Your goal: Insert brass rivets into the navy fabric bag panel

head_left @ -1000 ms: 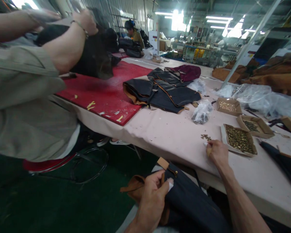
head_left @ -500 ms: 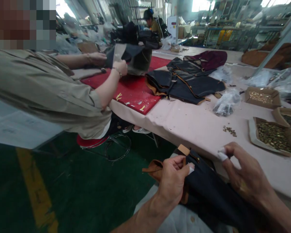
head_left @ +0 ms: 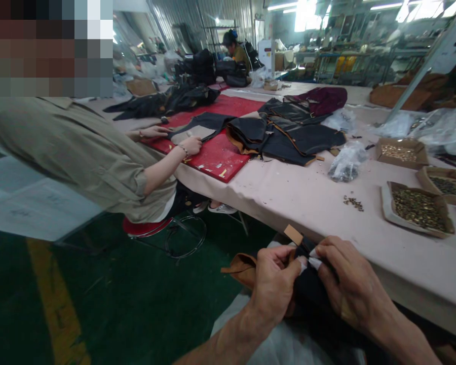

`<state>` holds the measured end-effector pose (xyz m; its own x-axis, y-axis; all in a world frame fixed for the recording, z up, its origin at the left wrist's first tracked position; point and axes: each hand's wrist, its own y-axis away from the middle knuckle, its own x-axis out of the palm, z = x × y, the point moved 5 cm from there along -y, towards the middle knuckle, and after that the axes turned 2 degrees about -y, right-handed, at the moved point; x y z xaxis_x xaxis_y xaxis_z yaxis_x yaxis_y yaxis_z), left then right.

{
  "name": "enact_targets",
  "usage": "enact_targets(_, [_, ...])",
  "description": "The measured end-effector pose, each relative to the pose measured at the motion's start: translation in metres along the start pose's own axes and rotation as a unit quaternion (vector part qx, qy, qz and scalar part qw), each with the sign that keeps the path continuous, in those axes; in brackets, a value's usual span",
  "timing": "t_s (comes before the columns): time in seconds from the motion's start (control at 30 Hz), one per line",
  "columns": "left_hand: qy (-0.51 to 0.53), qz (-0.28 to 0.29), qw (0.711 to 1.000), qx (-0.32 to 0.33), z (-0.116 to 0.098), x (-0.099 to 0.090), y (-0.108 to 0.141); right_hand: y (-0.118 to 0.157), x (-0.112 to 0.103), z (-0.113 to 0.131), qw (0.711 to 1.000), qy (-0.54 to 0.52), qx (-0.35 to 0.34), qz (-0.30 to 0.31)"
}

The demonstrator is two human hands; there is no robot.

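"Below the near edge of the worktop (head_left: 289, 190), what do you see from your end?"

"I have the dark cloth (head_left: 307, 294) lying across the lap, over something pale (head_left: 281, 339). A brown flap (head_left: 243, 271) hangs out to the left, and a small tan tab (head_left: 294, 234) stands up at the top."

"And the hands?"

"My left hand (head_left: 275, 276) pinches the edge of the dark cloth, thumb against fingers. My right hand (head_left: 349, 281) meets it there, thumb and forefinger close together, with white wraps (head_left: 314, 263) on the tips. I cannot tell whether that one grips the cloth or some small piece; the fingers cover it."

"What lies nearest on top?"

"A little heap of loose studs (head_left: 353, 203), just beyond the right hand. To the right of them I see a shallow box (head_left: 387, 210) full of brassy studs, and two more boxes behind it, one of them holding paler, coppery pieces. A clear plastic bag (head_left: 347, 165) with something dark inside sits beyond the heap."

"Farther left?"

"Dark bags with brown trim (head_left: 300, 142) lie flat, partly over a red board (head_left: 231, 165). Next to them a co-worker in a khaki shirt (head_left: 110, 157) sits on a red stool (head_left: 144, 227), both hands on a dark and grey piece (head_left: 197, 131) on that board."
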<state>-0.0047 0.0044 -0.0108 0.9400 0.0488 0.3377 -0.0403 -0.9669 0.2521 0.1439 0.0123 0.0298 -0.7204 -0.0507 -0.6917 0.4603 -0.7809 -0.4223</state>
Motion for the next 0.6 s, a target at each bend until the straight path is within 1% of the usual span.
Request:
enact_targets(0.07, [-0.005,0.007,1.000,0.009,0.001,0.003,0.002,0.004,-0.004,-0.002,0.998,-0.045,0.035,-0.007])
enact_targets(0.1, [-0.010,0.009,1.000,0.014,0.000,0.004,0.004,0.006,-0.007,-0.004,0.996,-0.068,0.063,-0.010])
enact_targets(0.2, [-0.037,0.015,0.999,0.020,-0.001,0.007,0.008,0.012,-0.012,-0.012,0.979,-0.118,0.166,-0.014])
enact_targets(0.27, [-0.053,0.017,0.998,0.019,0.000,0.008,0.010,0.015,-0.013,-0.015,0.967,-0.139,0.212,-0.015])
enact_targets(0.37, [-0.049,0.021,0.998,0.020,0.002,0.012,0.011,0.016,-0.014,-0.017,0.959,-0.157,0.233,-0.035])
enact_targets(0.47, [0.001,0.023,1.000,0.004,0.002,0.015,0.007,0.021,-0.020,-0.024,0.950,-0.179,0.248,-0.057])
enact_targets(0.5, [0.020,0.013,1.000,-0.003,0.000,0.013,0.005,0.026,-0.025,-0.029,0.946,-0.190,0.253,-0.071])
enact_targets(0.53, [0.036,-0.002,0.999,-0.009,-0.002,0.011,0.003,0.034,-0.034,-0.035,0.940,-0.198,0.261,-0.099])
enact_targets(0.6, [0.055,-0.033,0.998,-0.012,-0.009,0.002,-0.001,0.059,-0.057,-0.050,0.922,-0.176,0.289,-0.189])
